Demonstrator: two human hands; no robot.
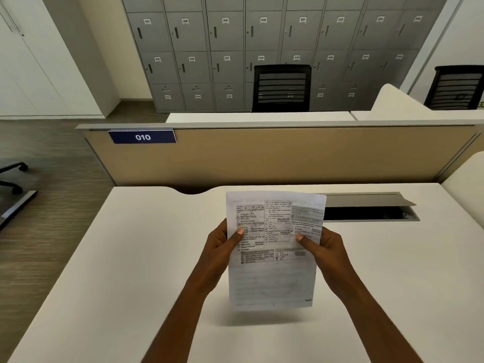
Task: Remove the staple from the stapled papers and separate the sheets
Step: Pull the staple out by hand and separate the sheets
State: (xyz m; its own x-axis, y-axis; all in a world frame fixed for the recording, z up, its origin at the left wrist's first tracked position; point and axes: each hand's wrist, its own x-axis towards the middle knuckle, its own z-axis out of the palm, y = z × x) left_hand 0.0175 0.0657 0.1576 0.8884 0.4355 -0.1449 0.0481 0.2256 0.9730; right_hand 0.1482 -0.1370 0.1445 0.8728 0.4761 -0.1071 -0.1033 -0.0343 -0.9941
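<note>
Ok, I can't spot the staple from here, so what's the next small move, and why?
Probably tilt the papers to look for it: the left hand and right hand pinch the side edges above the desk, and no staple shows.

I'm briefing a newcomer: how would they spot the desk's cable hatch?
Start at the white desk below the tan partition. Behind the papers, at the desk's far right, the grey cable hatch has its lid raised over a dark slot, the desktop's only opening.
</note>
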